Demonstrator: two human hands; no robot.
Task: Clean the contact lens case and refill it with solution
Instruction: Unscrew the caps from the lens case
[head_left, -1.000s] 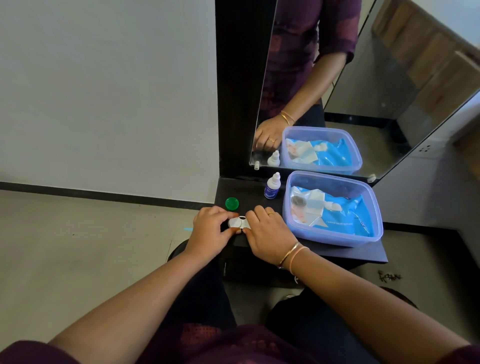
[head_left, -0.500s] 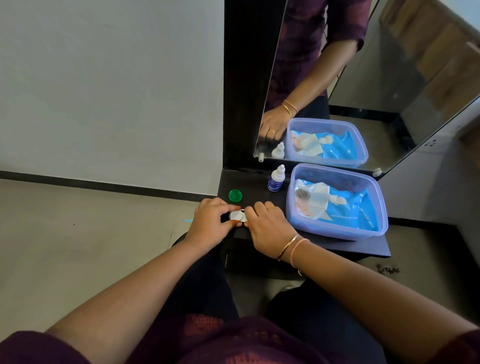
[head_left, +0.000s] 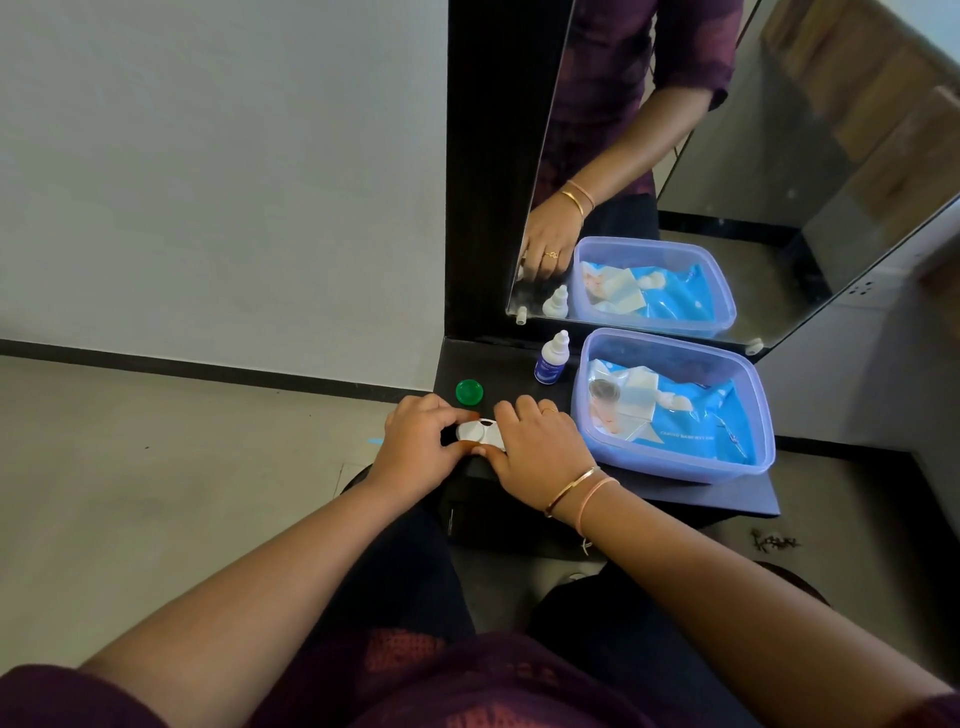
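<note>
A white lens case (head_left: 480, 434) is seen just left of the frame's centre, lying at the front left corner of a dark shelf (head_left: 675, 499). It is gripped from both sides: the left hand (head_left: 421, 449) is closed on its left end, thumb below and fingers above, and the right hand (head_left: 540, 447) is closed on its right end. Two bangles and a ring are worn on the right hand. A green cap (head_left: 469, 392) is placed on the shelf just above the hands, apart from the case. A small solution bottle (head_left: 551, 359) with a white nozzle and blue label is stood upright further back, between the cap and a translucent blue tub (head_left: 675, 467). The tub is set on the right part of the shelf, and blue and white packets are held inside it. A mirror (head_left: 779, 156) in a black frame is mounted behind the shelf, filling the upper right of the frame; the bottle, the tub and an arm in a maroon sleeve are reflected in it. A pale grey wall (head_left: 208, 156) is spread across the upper left, edged below by a dark skirting strip. A light tiled floor (head_left: 130, 493) is seen at the left and lower right. Both forearms are stretched up from the bottom edge
</note>
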